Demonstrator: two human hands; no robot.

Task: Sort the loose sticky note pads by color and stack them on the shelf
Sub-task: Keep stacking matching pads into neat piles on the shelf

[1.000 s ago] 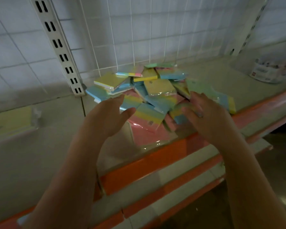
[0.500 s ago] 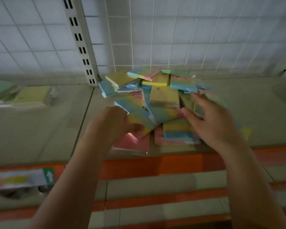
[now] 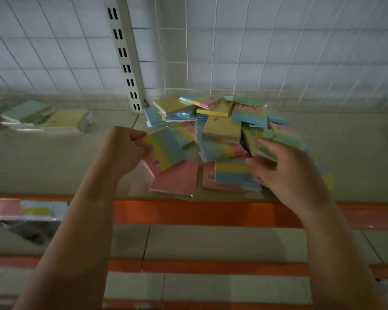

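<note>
- Step in hand: picking from the loose pile. The left hand (image 3: 123,151) has its grip clamped on a wrapped multicolour pad (image 3: 164,151), thumb and curled fingers pinching its near-left edge; the pad is tilted, its far end resting against the pile of pads (image 3: 222,130).
- The right hand (image 3: 285,173) has its grip apart: fingers spread and relaxed over the right flank of the pile, fingertips touching or just above a green-topped pad (image 3: 276,142). Contact cannot be confirmed.
- Location of task items: the pile lies on the shelf (image 3: 345,153), directly ahead of and between both grips. A pink pad (image 3: 177,180) lies flat just below the left grip; a striped pad (image 3: 233,175) lies just left of the right grip.
- Sorted stacks (image 3: 43,118) appear well to the left of the left grip, on the same shelf level.
- Next move, as judged: lift the held pad free of the pile, carry it left to the matching stack, and set it down square. The wrapper looks slick, so a firm pinch is advised; neighbouring pads lean on one another and may slide.
- Hard to make out: the left stacks are blurred, so their colour order is uncertain. Pads under the right hand and in the pile's core are hidden. Printed labels are illegible.
</note>
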